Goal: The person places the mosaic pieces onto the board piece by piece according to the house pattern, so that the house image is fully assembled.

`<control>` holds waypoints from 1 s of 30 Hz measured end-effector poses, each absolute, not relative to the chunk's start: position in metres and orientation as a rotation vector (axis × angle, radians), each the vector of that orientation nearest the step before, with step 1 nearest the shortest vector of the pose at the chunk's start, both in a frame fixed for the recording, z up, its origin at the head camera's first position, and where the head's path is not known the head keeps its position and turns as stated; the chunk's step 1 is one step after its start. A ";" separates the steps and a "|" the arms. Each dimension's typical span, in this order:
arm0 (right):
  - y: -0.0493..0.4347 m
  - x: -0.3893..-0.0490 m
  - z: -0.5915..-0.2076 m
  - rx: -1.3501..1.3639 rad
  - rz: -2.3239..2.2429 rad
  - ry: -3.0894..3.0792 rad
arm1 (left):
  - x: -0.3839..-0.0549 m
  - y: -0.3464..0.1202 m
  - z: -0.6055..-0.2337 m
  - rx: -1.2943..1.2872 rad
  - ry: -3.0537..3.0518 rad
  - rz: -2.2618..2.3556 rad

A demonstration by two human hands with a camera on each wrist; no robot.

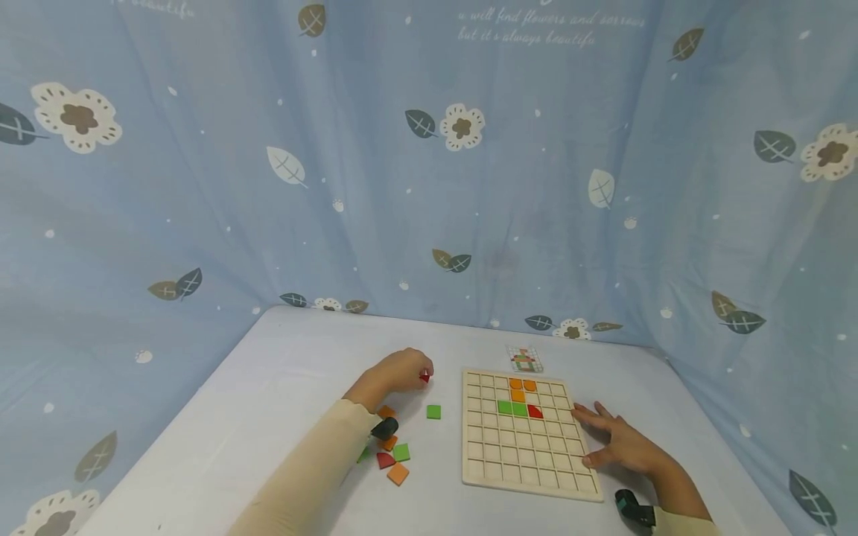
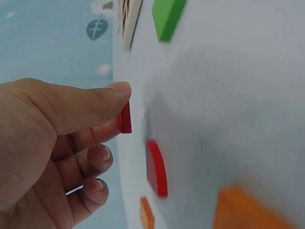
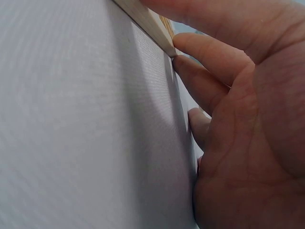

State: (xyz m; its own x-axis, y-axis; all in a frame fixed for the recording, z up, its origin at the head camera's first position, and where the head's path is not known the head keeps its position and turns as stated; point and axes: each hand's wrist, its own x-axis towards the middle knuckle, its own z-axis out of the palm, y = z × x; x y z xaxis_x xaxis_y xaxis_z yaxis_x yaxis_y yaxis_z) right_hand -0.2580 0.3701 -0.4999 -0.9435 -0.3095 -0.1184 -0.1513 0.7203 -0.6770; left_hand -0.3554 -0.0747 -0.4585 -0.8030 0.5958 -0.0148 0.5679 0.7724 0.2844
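My left hand point(image 1: 401, 370) pinches a small red tile point(image 2: 126, 119) between thumb and finger, above the white table left of the wooden grid board point(image 1: 492, 473). In the left wrist view, a red tile with a curved edge point(image 2: 156, 169) lies below the fingers. On the board sit several orange tiles point(image 1: 518, 396), two green tiles point(image 1: 512, 408) and a red quarter-round tile point(image 1: 535, 411). My right hand point(image 1: 620, 441) rests at the board's right edge, fingers spread and fingertips touching its side.
A green square tile point(image 1: 433, 412) lies between the left hand and the board. Loose orange point(image 1: 398, 473), green point(image 1: 401, 452) and red point(image 1: 385, 460) tiles are scattered beside the left forearm, which partly hides some. A pattern card point(image 1: 525, 359) lies behind the board, before a blue curtain point(image 1: 375, 186).
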 end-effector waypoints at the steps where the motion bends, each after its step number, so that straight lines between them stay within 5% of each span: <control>1: 0.370 -0.258 -0.500 -0.371 -1.035 2.702 | -0.355 -0.072 -0.458 0.942 2.857 0.407; 30: 0.370 -0.259 -0.498 -0.358 -1.063 2.684 | -0.341 -0.011 -0.458 1.153 2.800 0.474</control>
State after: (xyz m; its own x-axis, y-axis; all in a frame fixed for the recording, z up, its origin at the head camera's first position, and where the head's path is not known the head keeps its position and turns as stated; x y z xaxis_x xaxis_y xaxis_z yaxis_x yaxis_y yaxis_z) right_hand -0.2585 0.3699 -0.4984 -0.9432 -0.3082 -0.1244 -0.1395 0.7068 -0.6935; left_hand -0.3410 -0.0110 -0.4580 -0.7144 0.6982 0.0468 0.6747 0.6695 0.3108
